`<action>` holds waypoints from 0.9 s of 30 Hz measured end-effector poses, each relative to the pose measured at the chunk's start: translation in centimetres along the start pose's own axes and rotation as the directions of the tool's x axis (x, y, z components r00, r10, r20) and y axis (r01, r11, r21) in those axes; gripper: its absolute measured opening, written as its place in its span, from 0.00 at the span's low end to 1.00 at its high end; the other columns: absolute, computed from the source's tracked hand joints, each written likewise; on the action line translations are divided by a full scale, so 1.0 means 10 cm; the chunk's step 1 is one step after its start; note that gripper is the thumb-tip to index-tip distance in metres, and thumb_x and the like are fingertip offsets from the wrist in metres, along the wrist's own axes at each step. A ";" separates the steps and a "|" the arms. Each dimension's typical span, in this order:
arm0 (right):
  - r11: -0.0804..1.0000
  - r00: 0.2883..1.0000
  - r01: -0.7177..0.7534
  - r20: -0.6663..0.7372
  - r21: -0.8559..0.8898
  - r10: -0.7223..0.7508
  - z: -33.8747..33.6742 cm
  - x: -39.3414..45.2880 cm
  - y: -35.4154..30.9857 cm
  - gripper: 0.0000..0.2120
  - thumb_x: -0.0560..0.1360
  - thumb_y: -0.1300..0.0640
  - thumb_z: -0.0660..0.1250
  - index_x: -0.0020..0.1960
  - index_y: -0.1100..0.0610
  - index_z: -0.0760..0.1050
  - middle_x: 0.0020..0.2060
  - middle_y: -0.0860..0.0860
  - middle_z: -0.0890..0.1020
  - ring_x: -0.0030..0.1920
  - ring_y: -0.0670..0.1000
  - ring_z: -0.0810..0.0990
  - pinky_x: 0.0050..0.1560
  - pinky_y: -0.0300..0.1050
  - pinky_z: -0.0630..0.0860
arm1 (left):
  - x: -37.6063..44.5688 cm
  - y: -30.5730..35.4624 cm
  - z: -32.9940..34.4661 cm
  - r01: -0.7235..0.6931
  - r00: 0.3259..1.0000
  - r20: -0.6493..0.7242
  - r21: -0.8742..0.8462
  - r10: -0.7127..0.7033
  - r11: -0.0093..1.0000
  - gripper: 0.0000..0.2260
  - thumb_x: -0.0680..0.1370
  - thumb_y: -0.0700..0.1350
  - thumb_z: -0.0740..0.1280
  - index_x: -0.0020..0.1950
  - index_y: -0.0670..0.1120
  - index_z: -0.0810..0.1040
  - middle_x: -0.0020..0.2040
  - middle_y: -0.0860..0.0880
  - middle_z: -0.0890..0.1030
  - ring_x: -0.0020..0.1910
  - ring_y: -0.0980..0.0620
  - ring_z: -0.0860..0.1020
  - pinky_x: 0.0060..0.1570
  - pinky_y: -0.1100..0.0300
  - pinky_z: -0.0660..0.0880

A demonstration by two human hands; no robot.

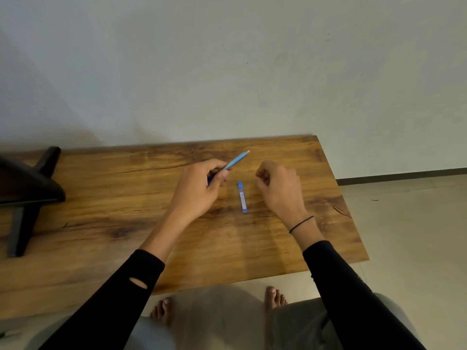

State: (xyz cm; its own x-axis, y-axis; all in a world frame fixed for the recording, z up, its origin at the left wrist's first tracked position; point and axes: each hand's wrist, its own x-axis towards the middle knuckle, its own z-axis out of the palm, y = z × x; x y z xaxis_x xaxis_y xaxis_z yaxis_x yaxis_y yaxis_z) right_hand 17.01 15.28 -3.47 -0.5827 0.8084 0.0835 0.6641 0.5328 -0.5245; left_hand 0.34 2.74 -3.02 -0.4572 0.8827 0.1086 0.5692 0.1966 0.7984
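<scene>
The person's left hand (199, 188) has its fingers curled around a blue pencil (236, 161), and the pencil's far end pokes up toward 1 o'clock. The right hand (278, 188) is curled up too, with finger and thumb close together. It is too small to tell if something tiny is pinched there. A little blue tube (242, 198) lies flat on the wooden table (101, 198), right between the two hands. Its long side runs from 12 o'clock to 6 o'clock. It sits at 3 o'clock from the left hand and at 9 o'clock from the right hand. Both hands are about as near, but the right hand looks freer to pick it up.
</scene>
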 end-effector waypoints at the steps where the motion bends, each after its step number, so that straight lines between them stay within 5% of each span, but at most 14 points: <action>1: 1.000 1.000 -0.001 0.013 -0.028 0.001 0.04 -0.01 0.01 0.02 0.79 0.61 0.72 0.48 0.55 0.83 0.43 0.50 0.84 0.44 0.55 0.83 0.43 0.52 0.81 | 0.01 0.01 0.01 -0.002 1.000 0.003 0.005 0.002 1.000 0.08 0.85 0.45 0.69 0.62 0.49 0.86 0.48 0.57 0.88 0.48 0.61 0.86 0.56 0.50 0.86; 8: 0.995 0.996 -0.067 0.057 -0.072 0.072 0.11 0.03 0.07 0.07 0.78 0.57 0.76 0.55 0.54 0.82 0.53 0.51 0.83 0.52 0.56 0.83 0.50 0.53 0.80 | 0.02 -0.02 0.04 -0.012 0.998 0.060 0.050 0.009 0.999 0.07 0.85 0.46 0.69 0.60 0.50 0.86 0.47 0.55 0.87 0.48 0.53 0.86 0.54 0.44 0.85; 11: 0.995 0.992 -0.097 0.075 -0.028 0.099 0.03 0.09 0.12 0.14 0.78 0.56 0.77 0.62 0.55 0.81 0.49 0.49 0.84 0.50 0.52 0.83 0.51 0.51 0.81 | 0.02 -0.06 0.02 0.008 0.998 0.067 0.071 -0.013 0.997 0.08 0.85 0.47 0.69 0.62 0.51 0.86 0.48 0.54 0.87 0.48 0.52 0.86 0.54 0.43 0.85; 15: 0.944 0.989 -0.135 -0.012 0.303 0.145 -0.16 0.17 0.13 0.07 0.80 0.60 0.73 0.57 0.53 0.83 0.44 0.48 0.86 0.44 0.49 0.85 0.45 0.49 0.84 | 0.02 -0.05 0.01 0.010 0.997 0.073 0.078 -0.016 0.997 0.10 0.85 0.47 0.70 0.65 0.51 0.85 0.48 0.57 0.86 0.49 0.56 0.84 0.56 0.46 0.84; 19: 0.776 0.991 -0.134 0.066 0.616 0.119 -0.19 0.15 0.03 0.06 0.82 0.65 0.71 0.57 0.58 0.83 0.45 0.57 0.88 0.43 0.51 0.88 0.42 0.47 0.87 | 0.03 -0.02 0.02 -0.012 0.997 0.078 0.101 0.004 0.995 0.10 0.84 0.46 0.71 0.64 0.51 0.86 0.46 0.57 0.85 0.48 0.55 0.83 0.54 0.45 0.83; 27: 0.665 0.989 -0.144 0.132 0.733 0.068 -0.18 0.12 -0.03 0.02 0.81 0.66 0.72 0.52 0.61 0.83 0.41 0.56 0.88 0.40 0.51 0.88 0.41 0.42 0.85 | 0.02 0.00 0.02 -0.007 0.998 0.070 0.121 -0.001 0.993 0.09 0.84 0.46 0.71 0.63 0.51 0.87 0.46 0.56 0.86 0.48 0.54 0.84 0.54 0.44 0.83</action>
State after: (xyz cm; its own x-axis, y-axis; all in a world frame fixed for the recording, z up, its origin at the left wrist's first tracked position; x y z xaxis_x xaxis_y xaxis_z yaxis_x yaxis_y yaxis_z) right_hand 16.95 16.55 -1.66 -0.5926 0.8029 -0.0650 0.1818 0.0547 -0.9818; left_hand 0.36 3.02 -3.13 -0.4088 0.9103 0.0657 0.6512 0.2405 0.7197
